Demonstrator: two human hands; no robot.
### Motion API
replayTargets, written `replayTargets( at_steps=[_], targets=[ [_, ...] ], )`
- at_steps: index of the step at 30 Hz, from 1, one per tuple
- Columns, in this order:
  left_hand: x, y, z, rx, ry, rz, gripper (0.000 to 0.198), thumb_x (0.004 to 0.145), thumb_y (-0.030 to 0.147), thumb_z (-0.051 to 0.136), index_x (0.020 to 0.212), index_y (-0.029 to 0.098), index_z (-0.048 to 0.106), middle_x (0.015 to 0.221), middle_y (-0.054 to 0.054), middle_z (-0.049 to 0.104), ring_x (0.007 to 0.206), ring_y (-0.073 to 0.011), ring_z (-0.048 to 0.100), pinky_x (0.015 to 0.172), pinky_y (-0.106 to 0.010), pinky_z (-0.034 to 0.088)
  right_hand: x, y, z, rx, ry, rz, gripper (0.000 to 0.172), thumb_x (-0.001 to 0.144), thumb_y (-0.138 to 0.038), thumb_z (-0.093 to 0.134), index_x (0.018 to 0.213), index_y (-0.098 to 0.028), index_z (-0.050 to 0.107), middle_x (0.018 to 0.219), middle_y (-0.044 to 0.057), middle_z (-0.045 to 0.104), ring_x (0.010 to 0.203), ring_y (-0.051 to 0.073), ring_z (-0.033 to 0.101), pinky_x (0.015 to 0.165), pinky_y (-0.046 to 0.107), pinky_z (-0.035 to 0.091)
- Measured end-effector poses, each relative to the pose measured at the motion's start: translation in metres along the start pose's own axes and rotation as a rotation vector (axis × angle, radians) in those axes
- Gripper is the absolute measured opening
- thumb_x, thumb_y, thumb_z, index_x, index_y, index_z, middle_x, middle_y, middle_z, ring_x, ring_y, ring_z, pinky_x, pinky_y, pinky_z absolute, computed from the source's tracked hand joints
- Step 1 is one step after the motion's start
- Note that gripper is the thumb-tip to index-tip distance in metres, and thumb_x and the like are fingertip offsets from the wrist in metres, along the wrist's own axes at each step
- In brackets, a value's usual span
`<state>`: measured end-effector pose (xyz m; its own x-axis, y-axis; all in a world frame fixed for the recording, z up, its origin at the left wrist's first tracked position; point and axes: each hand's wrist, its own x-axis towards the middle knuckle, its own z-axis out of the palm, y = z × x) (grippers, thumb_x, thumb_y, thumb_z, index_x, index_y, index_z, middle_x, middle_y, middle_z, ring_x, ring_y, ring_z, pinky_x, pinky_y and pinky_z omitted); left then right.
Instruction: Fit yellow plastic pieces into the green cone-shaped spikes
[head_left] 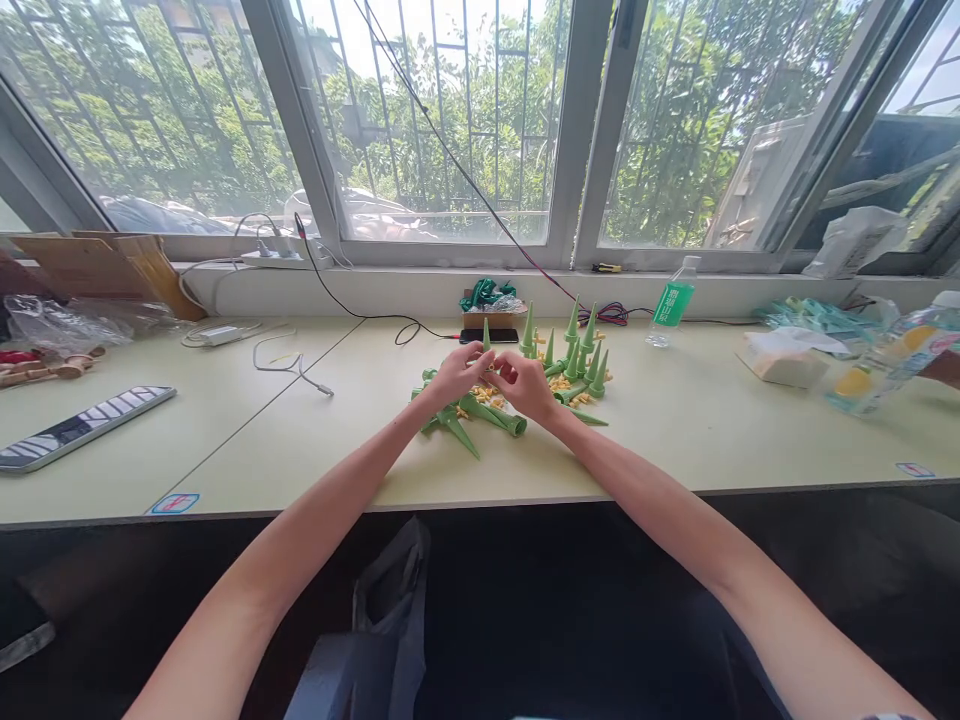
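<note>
Over the middle of the table my left hand is closed around a green plastic spike, its pointed tip showing above the fingers. Right beside it, my right hand is closed in a pinch, fingertips meeting the left hand's; whatever it pinches is too small and hidden to name. Below the hands lie loose green spikes and a spread of small yellow pieces. To the right, several green spikes stand upright, point up, with more yellow pieces among them.
Behind the spikes are a black phone and a small box with green wrapping. A water bottle, tissue pack and larger bottle stand right. Left are a white cable and a dark tablet-like device.
</note>
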<state>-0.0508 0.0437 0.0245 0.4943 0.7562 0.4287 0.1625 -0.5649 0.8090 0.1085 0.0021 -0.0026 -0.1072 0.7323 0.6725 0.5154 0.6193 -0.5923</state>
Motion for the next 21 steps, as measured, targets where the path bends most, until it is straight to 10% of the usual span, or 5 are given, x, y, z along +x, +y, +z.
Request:
replayTargets(
  at_steps=[21],
  targets=[
    [0.000,-0.001,-0.001,0.464,0.242,0.130,0.047,0.088,0.046,0.053,0.052,0.018,0.045,0.051,0.002,0.045,0.054,-0.0110,0.038,0.057,-0.026,0.034,0.002,0.013,-0.008,-0.292,-0.355,-0.069,0.009,0.077,-0.014,0.066,0.074,-0.017,0.074,0.070,0.003,0.064,0.064,0.013,0.053,0.063,0.025,0.037]
  ],
)
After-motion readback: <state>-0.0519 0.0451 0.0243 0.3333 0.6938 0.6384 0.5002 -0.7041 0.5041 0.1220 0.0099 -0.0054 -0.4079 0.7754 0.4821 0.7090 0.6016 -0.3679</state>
